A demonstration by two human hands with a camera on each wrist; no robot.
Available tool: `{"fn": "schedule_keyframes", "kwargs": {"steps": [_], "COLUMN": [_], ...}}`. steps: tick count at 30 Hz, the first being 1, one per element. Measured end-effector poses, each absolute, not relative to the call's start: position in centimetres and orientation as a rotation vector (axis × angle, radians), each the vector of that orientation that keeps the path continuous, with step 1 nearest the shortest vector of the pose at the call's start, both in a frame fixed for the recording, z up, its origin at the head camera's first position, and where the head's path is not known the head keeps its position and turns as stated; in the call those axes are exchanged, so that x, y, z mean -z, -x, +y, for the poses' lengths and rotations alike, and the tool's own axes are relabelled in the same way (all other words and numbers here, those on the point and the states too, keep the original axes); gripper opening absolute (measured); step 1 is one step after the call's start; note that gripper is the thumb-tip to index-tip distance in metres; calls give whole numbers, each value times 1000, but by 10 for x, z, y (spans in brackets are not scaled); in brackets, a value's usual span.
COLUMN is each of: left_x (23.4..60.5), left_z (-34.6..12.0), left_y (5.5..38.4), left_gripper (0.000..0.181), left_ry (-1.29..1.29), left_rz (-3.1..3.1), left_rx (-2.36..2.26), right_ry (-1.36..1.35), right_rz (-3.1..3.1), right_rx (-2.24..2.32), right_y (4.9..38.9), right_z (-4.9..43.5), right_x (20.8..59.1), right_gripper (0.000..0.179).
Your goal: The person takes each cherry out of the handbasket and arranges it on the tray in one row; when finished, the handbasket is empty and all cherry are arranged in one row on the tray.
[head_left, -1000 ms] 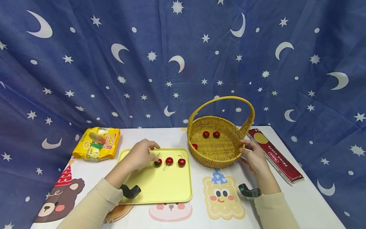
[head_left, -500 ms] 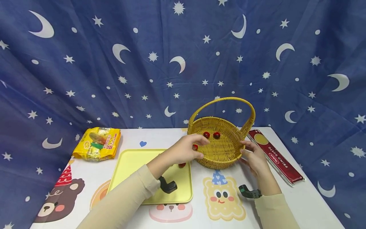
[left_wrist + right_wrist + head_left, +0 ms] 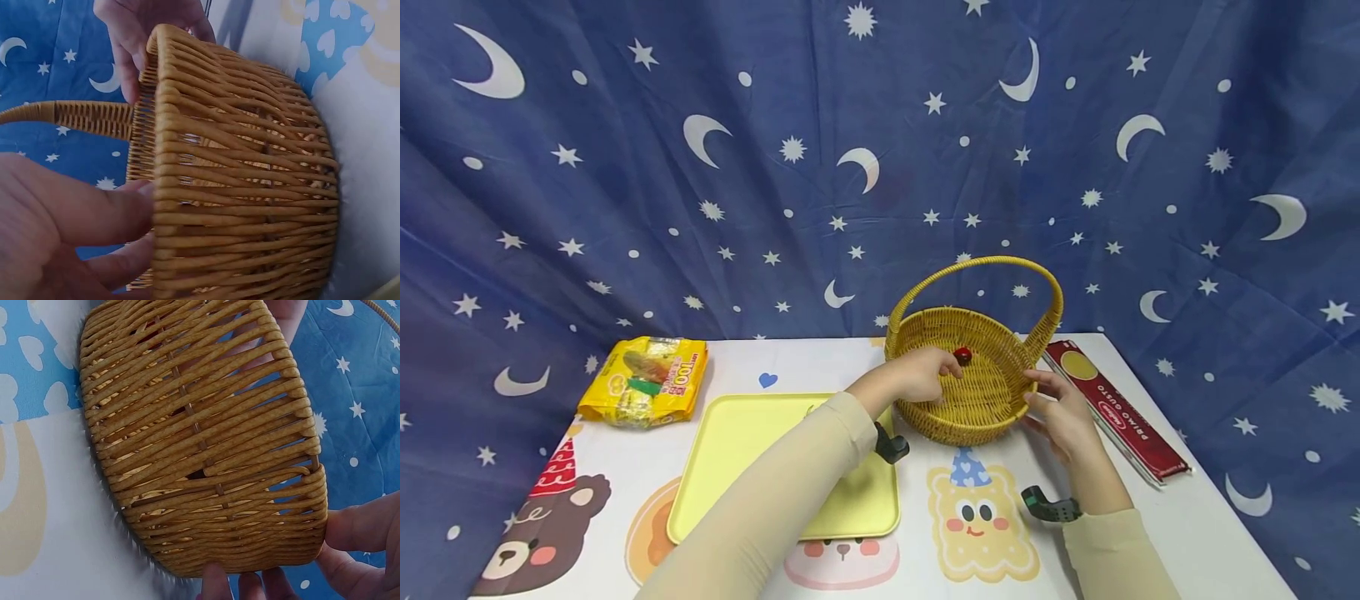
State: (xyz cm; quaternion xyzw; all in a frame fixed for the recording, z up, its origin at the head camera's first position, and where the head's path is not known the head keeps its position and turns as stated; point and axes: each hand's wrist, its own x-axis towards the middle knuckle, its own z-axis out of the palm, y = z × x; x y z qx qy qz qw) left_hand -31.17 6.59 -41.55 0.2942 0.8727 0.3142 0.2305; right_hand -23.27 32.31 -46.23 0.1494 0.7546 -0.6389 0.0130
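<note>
My left hand (image 3: pixel 913 375) reaches over the near-left rim of a yellow wicker basket (image 3: pixel 988 407). Its index finger points down inside, close to a dark red cherry (image 3: pixel 962 356). In the left wrist view the basket wall (image 3: pixel 250 169) hides the fingertips, so whether they hold anything is unclear. My right hand (image 3: pixel 1063 412) steadies the basket by its right rim; the right wrist view has the thumb (image 3: pixel 362 528) against the edge and fingers under the outer wall. Left of the basket lies a pale yellow tray (image 3: pixel 730 458), with a thin stem (image 3: pixel 809 409) showing beside my left sleeve.
A yellow snack packet (image 3: pixel 647 383) lies at the back left. To the basket's right is a long red pasta packet (image 3: pixel 1116 408). The basket's tall handle (image 3: pixel 977 262) arches over it. Behind the table hangs a blue curtain (image 3: pixel 775 208) with moons and stars.
My left hand has travelled right from the cherries on the tray to the basket and lowered inside it. The left forearm now covers the tray's cherries. My right hand has stayed at the rim.
</note>
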Motion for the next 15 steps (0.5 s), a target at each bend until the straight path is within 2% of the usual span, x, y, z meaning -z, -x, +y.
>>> {"fn": "schedule_keyframes", "kwargs": {"steps": [6,15], "left_x": [422,435], "left_z": [67,83], "left_y": [315,309], "left_gripper": [61,50], "left_ry": [-797,-871], "left_rz": [2419,2365], "left_rx": [-885,-909], "right_ry": [-473,-467], "right_rz": [2359,2351], "right_rx": [1981,1989], "right_y": [233,233], "right_z": [321,323], "right_x": [461,462], "right_gripper": [51,51]}}
